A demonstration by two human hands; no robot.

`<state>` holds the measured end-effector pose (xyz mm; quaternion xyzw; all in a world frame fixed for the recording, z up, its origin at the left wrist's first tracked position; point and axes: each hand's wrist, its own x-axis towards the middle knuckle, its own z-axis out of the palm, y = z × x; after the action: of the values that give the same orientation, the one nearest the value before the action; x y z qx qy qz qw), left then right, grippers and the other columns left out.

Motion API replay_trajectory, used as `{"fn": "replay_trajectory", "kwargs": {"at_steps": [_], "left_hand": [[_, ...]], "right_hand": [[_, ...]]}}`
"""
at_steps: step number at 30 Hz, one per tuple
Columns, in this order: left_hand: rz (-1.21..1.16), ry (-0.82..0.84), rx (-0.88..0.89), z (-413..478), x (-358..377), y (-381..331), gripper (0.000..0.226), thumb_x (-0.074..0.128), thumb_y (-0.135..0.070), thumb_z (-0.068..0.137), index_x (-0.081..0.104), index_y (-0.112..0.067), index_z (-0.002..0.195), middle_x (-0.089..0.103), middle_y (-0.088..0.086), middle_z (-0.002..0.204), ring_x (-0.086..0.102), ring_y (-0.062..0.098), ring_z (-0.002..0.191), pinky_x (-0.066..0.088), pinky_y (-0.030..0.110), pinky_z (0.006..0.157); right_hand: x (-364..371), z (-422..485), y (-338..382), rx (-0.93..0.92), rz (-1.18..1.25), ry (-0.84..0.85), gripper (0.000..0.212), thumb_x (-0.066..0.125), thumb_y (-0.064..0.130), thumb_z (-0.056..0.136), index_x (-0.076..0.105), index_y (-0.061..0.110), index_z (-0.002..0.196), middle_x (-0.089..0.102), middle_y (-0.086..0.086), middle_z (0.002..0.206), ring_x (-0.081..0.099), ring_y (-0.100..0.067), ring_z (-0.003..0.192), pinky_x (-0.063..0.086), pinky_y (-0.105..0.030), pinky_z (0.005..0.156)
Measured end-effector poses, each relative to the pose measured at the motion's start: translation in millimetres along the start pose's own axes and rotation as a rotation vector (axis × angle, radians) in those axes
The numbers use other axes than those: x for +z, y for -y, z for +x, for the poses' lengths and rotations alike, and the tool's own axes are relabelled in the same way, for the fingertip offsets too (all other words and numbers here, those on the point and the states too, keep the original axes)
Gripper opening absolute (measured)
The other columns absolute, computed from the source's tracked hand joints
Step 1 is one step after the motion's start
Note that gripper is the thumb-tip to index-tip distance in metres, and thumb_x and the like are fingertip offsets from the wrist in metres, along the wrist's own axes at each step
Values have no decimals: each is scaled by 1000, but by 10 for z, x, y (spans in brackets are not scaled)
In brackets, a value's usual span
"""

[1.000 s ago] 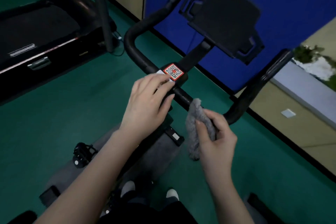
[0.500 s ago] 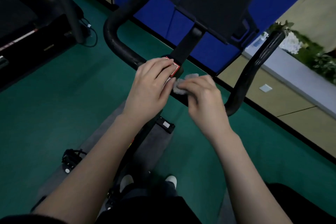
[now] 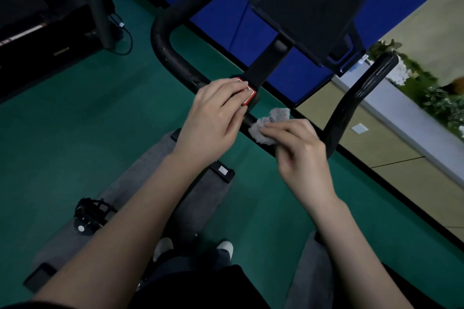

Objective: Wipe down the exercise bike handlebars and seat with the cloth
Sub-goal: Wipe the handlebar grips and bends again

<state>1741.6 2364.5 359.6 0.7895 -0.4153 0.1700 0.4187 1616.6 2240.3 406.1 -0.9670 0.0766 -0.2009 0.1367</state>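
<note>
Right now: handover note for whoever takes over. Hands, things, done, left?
Left hand: rests on the handlebars at the centre, over the red sticker.
Right hand: holds the cloth against them, just right of the stem.
Done: wiping under way at the centre; how much is clean, cannot tell.
Left: probably the rest of the handlebars, then the seat, not in view.

We see black handlebars [image 3: 162, 40], a grey cloth [image 3: 280, 114], a red-edged sticker [image 3: 249, 93] with black-and-white print, a green floor [image 3: 62, 133] and a blue panel [image 3: 221, 15]
</note>
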Motion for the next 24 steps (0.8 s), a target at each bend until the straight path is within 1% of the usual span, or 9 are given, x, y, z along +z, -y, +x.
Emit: {"fn": "replay_trajectory", "kwargs": {"at_steps": [2, 3, 6, 7, 13, 15, 18, 21, 24], "left_hand": [[1, -3, -6, 0, -1, -5, 25, 55, -9, 93, 65, -4, 116, 62, 5, 121, 52, 22, 121, 34, 32, 103], [1, -3, -10, 1, -2, -5, 25, 55, -9, 93, 65, -4, 116, 62, 5, 121, 52, 22, 121, 34, 32, 103], [4, 5, -15, 2, -6, -3, 26, 54, -10, 94, 65, -5, 117, 62, 5, 122, 52, 22, 121, 34, 32, 103], [5, 6, -13, 2, -5, -2, 26, 55, -10, 94, 65, -5, 117, 62, 5, 122, 52, 22, 121, 34, 33, 103], [11, 13, -18, -9, -12, -13, 26, 54, -11, 94, 64, -5, 117, 62, 5, 122, 51, 22, 122, 33, 32, 104], [12, 12, -21, -10, -17, -18, 26, 54, -11, 94, 65, -5, 117, 62, 4, 122, 51, 21, 122, 33, 31, 104], [15, 13, -21, -6, -22, -22, 26, 54, -11, 95, 65, -5, 118, 62, 4, 122, 51, 21, 122, 34, 32, 103], [20, 15, -18, -6, -18, -19, 26, 54, -12, 95, 64, -6, 118, 62, 4, 122, 51, 22, 122, 33, 32, 103], [26, 19, -17, -13, -8, -19, 26, 53, -12, 95, 64, -6, 118, 62, 3, 123, 51, 21, 122, 32, 32, 104]], "right_hand": [[-12, 72, 12, 84, 37, -2, 38, 57, -16, 74, 74, 8, 99, 70, -4, 98, 61, -24, 95, 46, -26, 90], [-1, 148, 35, 141, 78, 6, 37, 57, -14, 74, 74, 10, 97, 71, -1, 95, 62, -20, 93, 46, -23, 88], [33, 420, 77, 303, 228, 91, 31, 57, -6, 79, 75, 16, 92, 69, 9, 84, 60, -3, 84, 39, 0, 74], [32, 481, 63, 333, 249, 139, 28, 57, -2, 82, 74, 18, 91, 70, 8, 84, 60, -2, 81, 38, 1, 69], [-138, 488, -156, 329, 251, 357, 15, 66, 14, 86, 72, 27, 90, 70, 14, 85, 62, 3, 82, 40, -3, 70], [-126, 545, -186, 354, 314, 401, 8, 70, 19, 86, 73, 22, 92, 71, 11, 87, 64, -3, 86, 46, -15, 78], [-56, 659, -162, 383, 472, 426, 13, 71, 21, 85, 74, 11, 91, 73, -2, 89, 67, -13, 86, 54, -34, 85], [-13, 682, -186, 378, 497, 414, 7, 70, 16, 85, 73, 10, 87, 73, -5, 87, 66, -11, 82, 53, -36, 86], [-28, 642, -290, 396, 434, 427, 10, 72, 18, 84, 75, 11, 90, 73, -3, 87, 67, -12, 84, 54, -35, 86]]}}
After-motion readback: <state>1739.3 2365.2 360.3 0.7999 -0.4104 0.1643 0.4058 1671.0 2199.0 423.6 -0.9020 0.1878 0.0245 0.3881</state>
